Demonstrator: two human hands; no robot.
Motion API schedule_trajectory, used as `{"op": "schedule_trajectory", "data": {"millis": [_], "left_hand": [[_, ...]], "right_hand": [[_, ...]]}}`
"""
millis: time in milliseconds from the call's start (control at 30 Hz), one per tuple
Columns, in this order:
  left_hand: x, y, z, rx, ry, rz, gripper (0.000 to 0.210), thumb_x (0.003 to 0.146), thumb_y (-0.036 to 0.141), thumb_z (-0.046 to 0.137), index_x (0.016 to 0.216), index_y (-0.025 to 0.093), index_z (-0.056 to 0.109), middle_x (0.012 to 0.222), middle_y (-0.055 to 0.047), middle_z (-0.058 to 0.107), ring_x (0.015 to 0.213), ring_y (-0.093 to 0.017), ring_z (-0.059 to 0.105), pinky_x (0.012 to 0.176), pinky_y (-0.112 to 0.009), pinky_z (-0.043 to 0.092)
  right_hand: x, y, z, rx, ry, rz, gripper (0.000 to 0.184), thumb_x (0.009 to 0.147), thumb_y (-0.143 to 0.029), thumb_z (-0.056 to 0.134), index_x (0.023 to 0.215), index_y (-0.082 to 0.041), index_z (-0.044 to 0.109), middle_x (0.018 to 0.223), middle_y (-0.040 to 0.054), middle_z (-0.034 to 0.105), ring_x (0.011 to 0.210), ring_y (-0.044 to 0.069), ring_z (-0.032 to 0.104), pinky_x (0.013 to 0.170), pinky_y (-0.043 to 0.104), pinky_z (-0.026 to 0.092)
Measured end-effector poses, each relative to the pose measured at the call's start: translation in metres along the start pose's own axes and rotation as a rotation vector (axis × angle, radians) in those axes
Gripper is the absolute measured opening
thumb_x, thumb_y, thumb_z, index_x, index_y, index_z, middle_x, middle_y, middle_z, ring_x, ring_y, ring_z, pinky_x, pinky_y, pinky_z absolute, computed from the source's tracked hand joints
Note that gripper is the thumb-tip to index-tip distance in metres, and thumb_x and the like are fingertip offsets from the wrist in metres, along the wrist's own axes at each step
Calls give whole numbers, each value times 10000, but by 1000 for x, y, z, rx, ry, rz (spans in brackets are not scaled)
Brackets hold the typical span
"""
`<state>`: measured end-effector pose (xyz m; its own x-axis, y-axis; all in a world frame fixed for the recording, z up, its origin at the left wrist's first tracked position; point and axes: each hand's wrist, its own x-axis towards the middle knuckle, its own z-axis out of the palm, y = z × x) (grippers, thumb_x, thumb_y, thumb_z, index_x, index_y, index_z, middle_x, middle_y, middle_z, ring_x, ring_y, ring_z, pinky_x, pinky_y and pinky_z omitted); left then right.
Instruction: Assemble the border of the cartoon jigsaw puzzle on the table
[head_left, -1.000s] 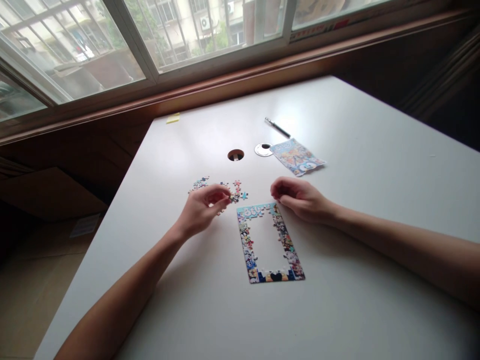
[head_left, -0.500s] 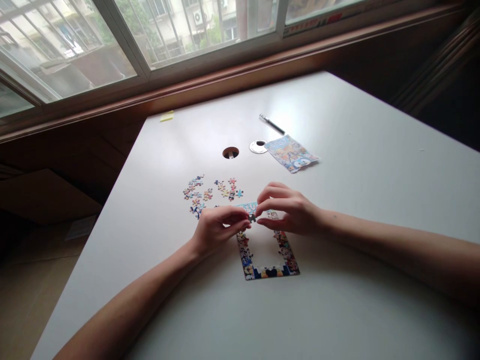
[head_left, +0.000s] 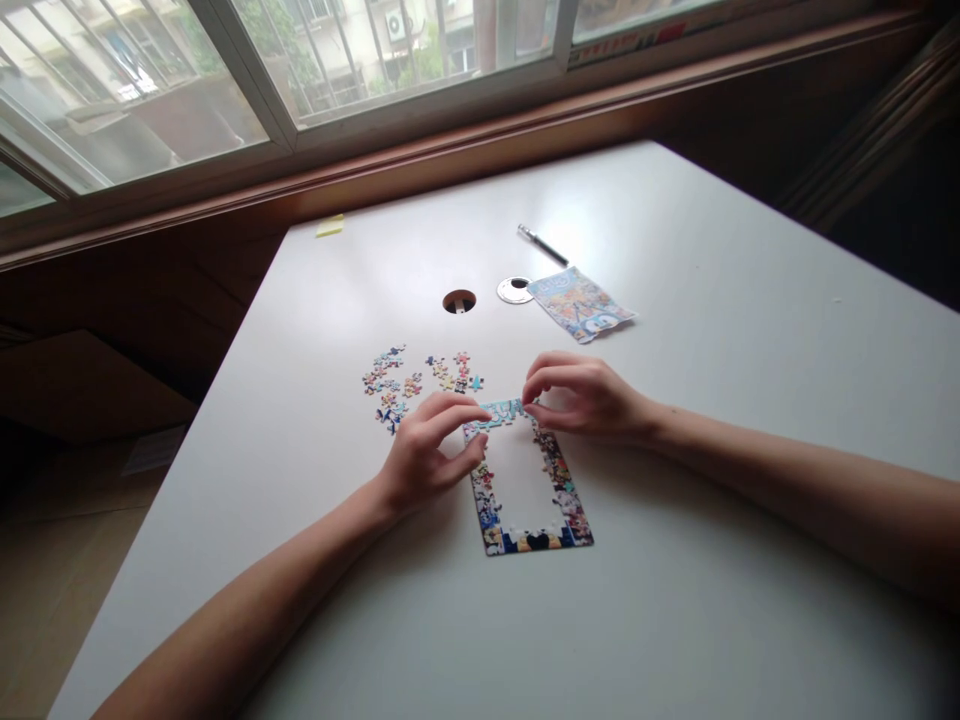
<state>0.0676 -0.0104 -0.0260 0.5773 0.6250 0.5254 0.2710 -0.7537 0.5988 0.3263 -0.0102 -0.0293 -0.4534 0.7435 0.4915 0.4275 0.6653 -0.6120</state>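
Observation:
A jigsaw border [head_left: 576, 515], joined into an upright rectangle with a bare middle, lies on the white table. Over its upper left side is my left hand [head_left: 431, 445], thumb and fingers apart with nothing between them. My right hand [head_left: 589, 397] is at the upper right corner, thumb and fingertips pinched together on a small puzzle piece that they mostly hide. Loose puzzle pieces [head_left: 386, 385] are scattered beyond my left hand, with another small cluster [head_left: 450, 372] beside them.
A crumpled picture sheet [head_left: 581, 303] lies farther back, near a black pen [head_left: 544, 245] and a round silver cover [head_left: 514, 291]. A cable hole [head_left: 459, 301] opens in the white table [head_left: 750, 400]. A yellow sticky note [head_left: 330, 226] is at the far left edge, below the window.
The puzzle piece has gone from my left fingers to my right hand. My left fingers have opened, and my right hand has drawn slightly up and away to the right.

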Motion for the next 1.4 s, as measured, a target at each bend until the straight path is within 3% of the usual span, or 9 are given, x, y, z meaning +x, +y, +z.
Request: {"op": "schedule_trajectory", "data": {"millis": [100, 267, 467, 667, 900, 1100, 1167, 1267, 1400], "left_hand": [[-1, 0, 1, 105, -57, 85, 204, 881, 155, 604, 1058, 201, 694, 1038, -82, 709, 1007, -212, 634, 909, -407, 548], [-5, -2, 3, 233, -225, 120, 285, 881, 203, 604, 1157, 209, 672, 1272, -87, 669, 1244, -267, 562, 1071, -486, 461], [-5, -1, 2, 267, -316, 125, 301, 899, 268, 577, 1180, 203, 660, 1354, -89, 632, 1288, -283, 539, 1080, -492, 433], [-5, -2, 2, 276, -315, 131, 337, 904, 275, 576, 1226, 211, 651, 1361, -87, 621, 1302, -278, 518, 1082, -471, 413], [-1, 0, 1, 208, -274, 171, 404, 902, 232, 575, 1305, 231, 596, 1289, -78, 662, 1239, -256, 565, 1041, -433, 409], [5, 0, -8, -23, -257, 44, 291, 907, 212, 552, 1189, 215, 626, 1200, -94, 685, 1132, -240, 620, 1008, -416, 436], [7, 0, -10, -78, -270, 13, 248, 911, 221, 560, 1148, 209, 634, 1182, -96, 686, 1115, -240, 627, 1012, -418, 433], [7, 0, -12, -105, -306, 1, 211, 913, 231, 559, 1109, 207, 633, 1161, -91, 691, 1096, -238, 628, 1011, -418, 421], [6, 0, -12, -87, -359, 14, 215, 899, 233, 560, 1105, 216, 619, 1147, -70, 695, 1083, -231, 621, 1010, -416, 399]], "right_hand": [[-1, 6, -5, 37, -49, 123, 14, 802, -177, 689, 812, -187, 688, 857, 41, 653, 748, 149, 603, 675, 288, 500], [-2, 7, -5, 37, -114, 111, 61, 757, -144, 690, 781, -200, 688, 936, 45, 611, 839, 168, 606, 779, 310, 510], [-2, 7, -3, 7, -128, 107, 70, 759, -135, 684, 785, -201, 677, 956, 48, 590, 860, 170, 600, 803, 314, 511], [-2, 8, -2, 8, -95, 80, 77, 760, -126, 689, 773, -199, 671, 943, 46, 591, 848, 165, 606, 791, 314, 517], [-3, -3, 3, -27, 39, -91, 73, 804, -149, 697, 819, -214, 669, 930, 49, 597, 840, 170, 612, 745, 320, 526], [-1, -15, 2, 3, 12, -114, 40, 876, -194, 675, 908, -213, 691, 910, 58, 626, 808, 165, 623, 713, 304, 531], [-1, -15, 1, 7, 23, -109, 126, 874, -211, 688, 1000, -211, 688, 940, 69, 638, 833, 174, 625, 731, 314, 536], [-2, -15, 1, 7, -1, -165, 210, 867, -206, 702, 1077, -215, 690, 949, 73, 639, 841, 172, 622, 741, 310, 535], [-2, -16, 2, 13, -40, -222, 177, 878, -193, 689, 1054, -206, 704, 919, 73, 632, 816, 160, 618, 735, 293, 529]]}}
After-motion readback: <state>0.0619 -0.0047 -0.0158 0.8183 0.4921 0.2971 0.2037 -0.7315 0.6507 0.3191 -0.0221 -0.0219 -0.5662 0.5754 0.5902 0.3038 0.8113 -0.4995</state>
